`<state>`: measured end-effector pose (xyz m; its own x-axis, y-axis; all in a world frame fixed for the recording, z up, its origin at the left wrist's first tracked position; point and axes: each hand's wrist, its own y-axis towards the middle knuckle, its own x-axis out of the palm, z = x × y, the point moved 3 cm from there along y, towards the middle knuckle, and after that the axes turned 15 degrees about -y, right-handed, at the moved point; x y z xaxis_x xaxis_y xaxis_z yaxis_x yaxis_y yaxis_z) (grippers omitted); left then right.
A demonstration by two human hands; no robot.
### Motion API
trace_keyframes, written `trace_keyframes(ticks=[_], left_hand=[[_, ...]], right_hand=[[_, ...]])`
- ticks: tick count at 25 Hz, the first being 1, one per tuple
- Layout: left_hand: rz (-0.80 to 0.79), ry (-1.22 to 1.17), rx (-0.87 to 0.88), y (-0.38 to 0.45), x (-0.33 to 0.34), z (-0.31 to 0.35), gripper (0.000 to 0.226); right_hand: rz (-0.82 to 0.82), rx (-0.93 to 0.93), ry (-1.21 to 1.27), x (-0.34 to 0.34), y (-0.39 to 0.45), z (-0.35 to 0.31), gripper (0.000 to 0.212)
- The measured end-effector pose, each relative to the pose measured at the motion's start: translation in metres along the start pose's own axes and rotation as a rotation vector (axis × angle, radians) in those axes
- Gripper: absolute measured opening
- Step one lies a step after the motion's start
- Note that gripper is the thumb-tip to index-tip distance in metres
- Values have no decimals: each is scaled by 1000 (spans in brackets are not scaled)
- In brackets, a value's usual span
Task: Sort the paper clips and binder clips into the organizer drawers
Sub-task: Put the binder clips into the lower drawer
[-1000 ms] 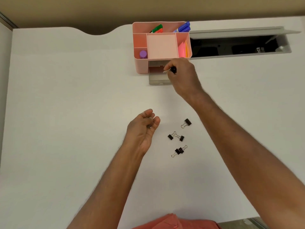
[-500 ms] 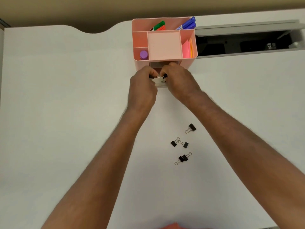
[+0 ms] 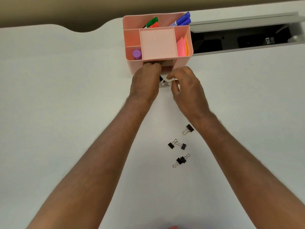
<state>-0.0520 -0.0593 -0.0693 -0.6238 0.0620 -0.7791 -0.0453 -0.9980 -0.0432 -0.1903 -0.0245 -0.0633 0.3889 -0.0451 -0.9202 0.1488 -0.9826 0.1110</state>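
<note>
The pink organizer [image 3: 183, 63] stands at the table's far edge. Its clear lower drawer [image 3: 165, 84] is pulled out, and a black binder clip [image 3: 161, 78] lies in it. My left hand [image 3: 145, 83] reaches up to the upper drawer [image 3: 166, 63], its fingers curled over that drawer's front. My right hand [image 3: 186, 88] hovers at the lower drawer's right end, thumb and forefinger loosely curled and apart, with nothing clearly held. Several black binder clips [image 3: 177, 144] lie loose on the table between my forearms.
The organizer's top compartments hold markers [image 3: 182, 19], a purple-capped item [image 3: 137, 54] and sticky notes [image 3: 181, 47]. To its right, an open cable hatch [image 3: 244, 38] is set into the white table [image 3: 57, 113].
My right hand carried a binder clip to the lower drawer, and the clip now lies inside. My left hand rose from mid-table to the drawers and now sits at the upper one.
</note>
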Motion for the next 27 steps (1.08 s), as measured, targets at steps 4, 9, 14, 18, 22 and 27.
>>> trace_keyframes(ticks=[4, 9, 14, 18, 22, 27], left_hand=[[31, -18, 33, -3, 3, 0, 19], [70, -38, 96, -10, -4, 1, 19], [-54, -244, 51, -65, 4, 1, 21], [-408, -263, -42, -150, 44, 7, 37], [-472, -263, -65, -210, 66, 11, 65], [-457, -149, -39, -222, 77, 17, 64]], right_hand=[[-34, 52, 30, 5, -21, 7, 22], [-41, 163, 86, 3, -37, 29, 25], [-163, 246, 57, -3, -69, 62, 26], [-373, 116, -51, -2, -113, 63, 45], [-455, 33, -141, -2, -152, 51, 58], [-547, 33, -107, -7, -177, 45, 69]])
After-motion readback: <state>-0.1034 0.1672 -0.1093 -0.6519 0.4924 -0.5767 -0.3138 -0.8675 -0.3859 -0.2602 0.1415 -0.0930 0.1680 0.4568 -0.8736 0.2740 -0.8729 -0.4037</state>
